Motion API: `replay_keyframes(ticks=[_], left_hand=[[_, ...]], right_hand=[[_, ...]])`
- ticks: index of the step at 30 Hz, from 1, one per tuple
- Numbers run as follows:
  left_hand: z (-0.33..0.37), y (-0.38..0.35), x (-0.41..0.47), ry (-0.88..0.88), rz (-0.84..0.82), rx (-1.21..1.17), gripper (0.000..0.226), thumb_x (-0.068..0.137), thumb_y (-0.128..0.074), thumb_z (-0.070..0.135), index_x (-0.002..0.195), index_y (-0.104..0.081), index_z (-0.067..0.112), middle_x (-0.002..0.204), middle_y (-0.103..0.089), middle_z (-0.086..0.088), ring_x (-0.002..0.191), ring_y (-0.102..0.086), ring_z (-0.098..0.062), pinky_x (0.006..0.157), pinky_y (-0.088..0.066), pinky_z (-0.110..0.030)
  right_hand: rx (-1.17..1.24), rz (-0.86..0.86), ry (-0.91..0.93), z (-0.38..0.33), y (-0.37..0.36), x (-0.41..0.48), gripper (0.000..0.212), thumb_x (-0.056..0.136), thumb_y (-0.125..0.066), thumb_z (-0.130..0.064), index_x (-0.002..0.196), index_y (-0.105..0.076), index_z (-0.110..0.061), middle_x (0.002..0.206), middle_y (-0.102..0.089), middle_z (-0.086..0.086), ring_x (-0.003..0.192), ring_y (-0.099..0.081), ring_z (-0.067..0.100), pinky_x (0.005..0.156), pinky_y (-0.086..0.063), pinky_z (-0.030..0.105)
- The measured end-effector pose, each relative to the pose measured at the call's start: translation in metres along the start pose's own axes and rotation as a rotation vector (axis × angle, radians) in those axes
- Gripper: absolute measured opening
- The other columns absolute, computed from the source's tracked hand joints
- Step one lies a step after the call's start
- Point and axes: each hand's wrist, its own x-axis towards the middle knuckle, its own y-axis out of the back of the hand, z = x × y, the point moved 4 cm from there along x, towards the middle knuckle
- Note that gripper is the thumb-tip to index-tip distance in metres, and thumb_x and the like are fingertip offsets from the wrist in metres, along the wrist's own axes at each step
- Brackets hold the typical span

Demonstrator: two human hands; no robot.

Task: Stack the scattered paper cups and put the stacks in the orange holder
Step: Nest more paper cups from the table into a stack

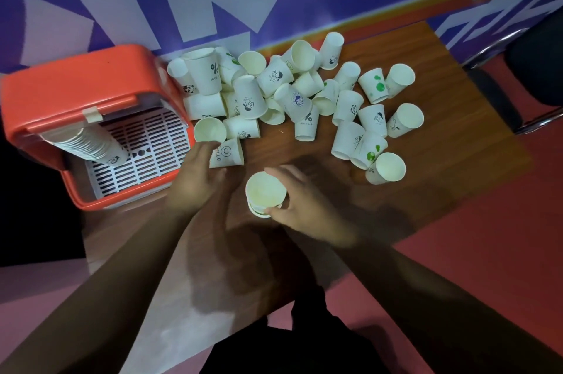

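Many white printed paper cups (292, 90) lie scattered across the far half of the wooden table (441, 142). The orange holder (76, 81) stands at the left, with a long stack of cups (88, 145) lying inside on its white grate. My right hand (300, 200) grips a short stack of cups (265, 195), mouth up, near the table's middle. My left hand (198, 178) reaches to a "HELLO" cup (227, 154) lying on its side, fingers touching it. An open-mouthed cup (210, 129) lies just beyond that.
A blue and white patterned wall runs behind the table. A dark chair with metal legs (524, 75) stands at the right. The floor around is red. The table's near edge lies under my forearms.
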Motion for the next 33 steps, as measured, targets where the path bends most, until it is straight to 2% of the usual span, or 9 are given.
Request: replay_keyframes(ticks=[5,10,12,16,19,22,27,32,33], left_hand=[[0.009,-0.020,0.035,-0.073,-0.103,0.229,0.070,0.079,-0.078,0.015,0.143,-0.049,0.005,0.137,-0.052,-0.019,0.121,-0.052,-0.039,0.099,-0.045,-0.046],[-0.004,-0.049,0.044,-0.051,-0.217,0.361,0.079,0.083,-0.077,0.026,0.150,-0.039,0.008,0.144,-0.049,-0.019,0.129,-0.048,-0.038,0.105,-0.043,-0.048],[-0.011,-0.055,0.046,-0.060,-0.225,0.409,0.078,0.084,-0.077,0.026,0.151,-0.039,0.011,0.147,-0.046,-0.017,0.131,-0.045,-0.037,0.107,-0.041,-0.048],[-0.018,-0.061,0.052,-0.111,-0.226,0.524,0.075,0.080,-0.079,0.022,0.147,-0.047,0.014,0.140,-0.049,-0.021,0.120,-0.045,-0.042,0.097,-0.042,-0.052],[-0.018,-0.066,0.053,-0.130,-0.216,0.588,0.060,0.080,-0.076,0.017,0.137,-0.056,0.015,0.131,-0.054,-0.022,0.111,-0.046,-0.042,0.092,-0.042,-0.051],[-0.012,-0.065,0.053,-0.139,-0.194,0.582,0.045,0.080,-0.078,0.020,0.122,-0.064,0.011,0.119,-0.058,-0.022,0.105,-0.047,-0.043,0.087,-0.042,-0.051],[0.013,-0.042,0.038,-0.091,-0.095,0.236,0.050,0.081,-0.082,0.029,0.122,-0.059,0.013,0.126,-0.055,-0.017,0.117,-0.047,-0.037,0.095,-0.043,-0.049],[0.051,-0.011,0.012,-0.020,-0.013,-0.369,0.063,0.087,-0.078,0.024,0.138,-0.043,0.029,0.131,-0.053,0.016,0.114,-0.052,0.001,0.090,-0.045,-0.013],[0.057,-0.007,0.004,-0.011,-0.010,-0.457,0.062,0.088,-0.077,0.023,0.139,-0.043,0.028,0.131,-0.053,0.016,0.117,-0.053,0.002,0.087,-0.046,-0.009]], right_hand=[[-0.274,-0.074,-0.065,0.016,-0.028,-0.003,0.077,0.082,-0.071,-0.040,0.146,-0.040,-0.012,0.144,-0.041,0.003,0.129,-0.039,0.025,0.109,-0.035,0.039],[-0.180,-0.033,-0.180,0.023,-0.026,-0.006,0.083,0.080,-0.071,-0.050,0.148,-0.037,-0.019,0.148,-0.037,0.000,0.136,-0.030,0.019,0.113,-0.029,0.035],[-0.162,0.090,-0.235,0.031,-0.008,-0.007,0.073,0.084,-0.066,-0.051,0.145,-0.042,-0.017,0.146,-0.040,0.004,0.134,-0.034,0.022,0.110,-0.032,0.037],[-0.268,0.480,-0.402,0.073,0.048,-0.029,0.053,0.086,-0.059,-0.036,0.129,-0.055,-0.006,0.130,-0.051,0.017,0.121,-0.048,0.033,0.099,-0.045,0.048],[-0.372,0.537,-0.602,0.109,0.081,-0.043,0.051,0.087,-0.061,-0.028,0.131,-0.051,-0.003,0.135,-0.044,0.019,0.125,-0.042,0.035,0.102,-0.043,0.048],[-0.389,0.454,-0.781,0.140,0.091,-0.045,0.048,0.090,-0.059,-0.027,0.131,-0.050,-0.003,0.144,-0.035,0.019,0.130,-0.036,0.036,0.109,-0.036,0.044],[-0.462,0.371,-0.848,0.161,0.086,-0.039,0.036,0.096,-0.053,-0.026,0.123,-0.062,-0.004,0.143,-0.037,0.018,0.128,-0.038,0.035,0.105,-0.035,0.043],[-0.512,0.401,-0.802,0.158,0.088,-0.045,0.026,0.087,-0.062,-0.012,0.111,-0.069,-0.004,0.133,-0.045,0.014,0.120,-0.042,0.033,0.097,-0.043,0.041],[-0.536,0.428,-0.772,0.155,0.090,-0.047,0.024,0.086,-0.063,-0.013,0.107,-0.070,-0.005,0.130,-0.047,0.012,0.118,-0.043,0.032,0.096,-0.043,0.040]])
